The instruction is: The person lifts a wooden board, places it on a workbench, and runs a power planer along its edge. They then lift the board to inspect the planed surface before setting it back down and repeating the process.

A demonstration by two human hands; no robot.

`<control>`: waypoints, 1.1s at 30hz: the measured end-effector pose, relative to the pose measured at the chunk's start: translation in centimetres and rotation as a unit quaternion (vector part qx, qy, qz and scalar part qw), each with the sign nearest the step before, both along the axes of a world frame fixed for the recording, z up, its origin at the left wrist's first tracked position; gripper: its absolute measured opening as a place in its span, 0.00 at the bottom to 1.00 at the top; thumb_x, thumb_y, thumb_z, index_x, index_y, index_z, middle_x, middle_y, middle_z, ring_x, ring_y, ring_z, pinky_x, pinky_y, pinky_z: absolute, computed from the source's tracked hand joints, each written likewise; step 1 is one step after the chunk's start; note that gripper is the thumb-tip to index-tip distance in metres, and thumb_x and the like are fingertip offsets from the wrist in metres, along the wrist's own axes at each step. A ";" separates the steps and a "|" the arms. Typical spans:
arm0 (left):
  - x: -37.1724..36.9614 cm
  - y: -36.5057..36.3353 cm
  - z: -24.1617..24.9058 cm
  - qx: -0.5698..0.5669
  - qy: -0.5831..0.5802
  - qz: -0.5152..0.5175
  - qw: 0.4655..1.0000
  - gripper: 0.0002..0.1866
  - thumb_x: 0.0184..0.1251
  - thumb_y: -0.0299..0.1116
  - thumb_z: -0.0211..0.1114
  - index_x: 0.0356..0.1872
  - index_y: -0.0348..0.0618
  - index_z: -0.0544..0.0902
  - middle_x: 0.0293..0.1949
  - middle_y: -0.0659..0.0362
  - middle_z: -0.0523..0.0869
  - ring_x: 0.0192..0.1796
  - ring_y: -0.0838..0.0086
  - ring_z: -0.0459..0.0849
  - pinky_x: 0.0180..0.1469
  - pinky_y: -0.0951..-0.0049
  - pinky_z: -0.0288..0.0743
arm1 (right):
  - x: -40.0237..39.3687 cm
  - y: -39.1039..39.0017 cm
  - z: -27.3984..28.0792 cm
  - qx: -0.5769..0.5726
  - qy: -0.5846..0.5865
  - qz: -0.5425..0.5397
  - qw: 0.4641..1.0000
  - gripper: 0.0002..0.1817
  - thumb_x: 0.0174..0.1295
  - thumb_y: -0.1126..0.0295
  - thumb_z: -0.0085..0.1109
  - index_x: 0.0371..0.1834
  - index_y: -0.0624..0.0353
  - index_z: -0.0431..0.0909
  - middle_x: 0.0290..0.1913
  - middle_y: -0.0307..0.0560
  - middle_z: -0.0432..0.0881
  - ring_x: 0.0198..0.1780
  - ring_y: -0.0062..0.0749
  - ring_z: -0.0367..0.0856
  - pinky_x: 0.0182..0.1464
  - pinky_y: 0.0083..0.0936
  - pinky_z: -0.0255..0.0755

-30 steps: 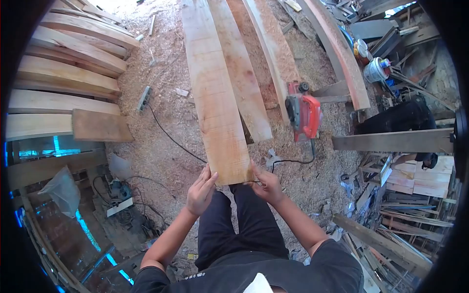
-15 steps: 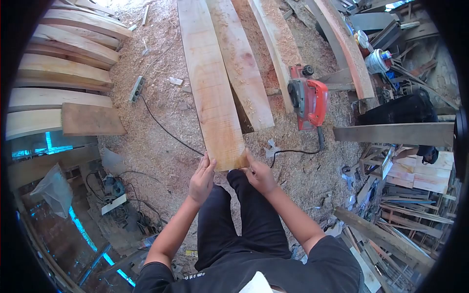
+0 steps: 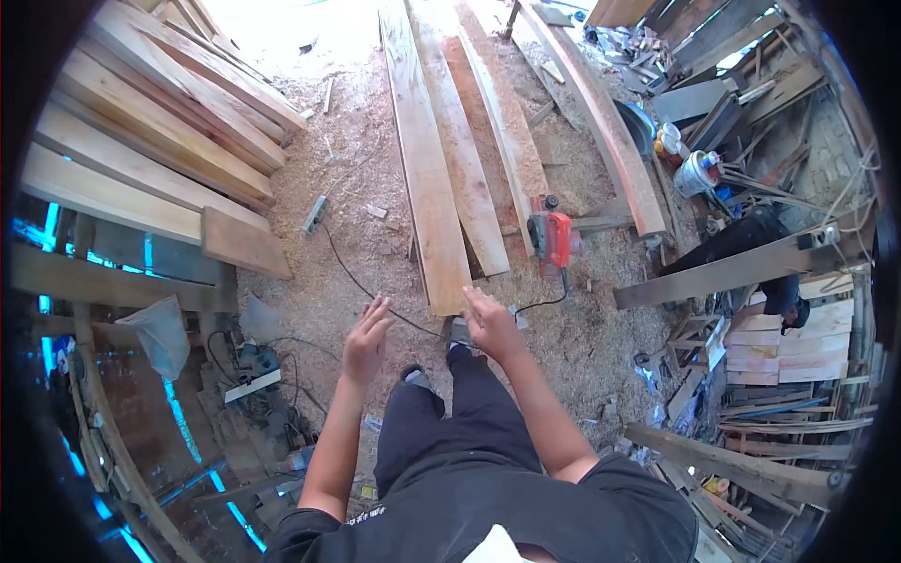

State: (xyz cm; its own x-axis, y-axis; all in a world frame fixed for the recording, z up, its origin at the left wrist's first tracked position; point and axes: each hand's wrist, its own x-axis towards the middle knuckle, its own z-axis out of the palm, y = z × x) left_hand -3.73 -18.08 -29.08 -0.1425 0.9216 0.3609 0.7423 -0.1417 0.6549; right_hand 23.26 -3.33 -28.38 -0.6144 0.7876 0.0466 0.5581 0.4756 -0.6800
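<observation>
Pale wood makes the long plank [image 3: 434,202], running far to near in the middle, its near end facing the person, likely for easy reach. To its right, by another board [image 3: 499,113], sits the red power tool [image 3: 554,239], maybe kept handy. The left hand [image 3: 366,345] is empty, fingers a bit spread. The right hand [image 3: 493,327] is by the plank's corner, fingers close together; touch is unclear.

wearer's hands [image 3: 367,340]: 2 | wearer's shoes [image 3: 416,377]: 2 | red planer [image 3: 552,239]: 1 | power strip [image 3: 314,215]: 1 | co-worker [image 3: 784,300]: 1
</observation>
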 end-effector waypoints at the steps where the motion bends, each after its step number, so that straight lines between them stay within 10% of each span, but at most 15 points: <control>1: -0.3 -0.7 2.4 0.018 0.003 0.016 1.000 0.12 0.70 0.14 0.62 0.48 0.35 0.88 0.69 0.45 0.87 0.78 0.50 0.80 0.82 0.51 0.72 | -0.6 -0.2 2.6 0.008 0.002 0.002 1.000 0.28 0.75 0.65 0.64 0.75 0.66 0.77 0.74 0.64 0.81 0.77 0.58 0.77 0.79 0.51 0.70; 9: -2.6 -6.4 13.3 0.066 0.007 0.091 0.994 0.09 0.74 0.16 0.63 0.47 0.35 0.89 0.69 0.44 0.87 0.77 0.49 0.80 0.80 0.51 0.73 | -2.8 -2.6 12.8 0.032 0.037 -0.005 0.999 0.27 0.75 0.64 0.65 0.74 0.64 0.80 0.72 0.61 0.84 0.77 0.54 0.79 0.79 0.52 0.68; 17: -5.7 -7.6 13.0 0.035 -0.007 0.110 0.993 0.10 0.76 0.17 0.60 0.47 0.33 0.89 0.68 0.40 0.87 0.77 0.45 0.80 0.81 0.50 0.70 | -2.7 1.1 14.4 0.038 0.063 -0.046 0.996 0.24 0.74 0.65 0.66 0.69 0.63 0.84 0.68 0.62 0.86 0.73 0.58 0.82 0.76 0.48 0.72; 33: -23.6 22.3 9.8 0.037 -0.039 0.010 0.999 0.04 0.75 0.23 0.68 0.45 0.35 0.84 0.56 0.46 0.90 0.70 0.44 0.85 0.77 0.50 0.73 | -17.5 22.6 9.1 0.127 0.038 -0.118 0.984 0.22 0.72 0.66 0.66 0.67 0.62 0.86 0.60 0.66 0.89 0.66 0.59 0.86 0.73 0.49 0.73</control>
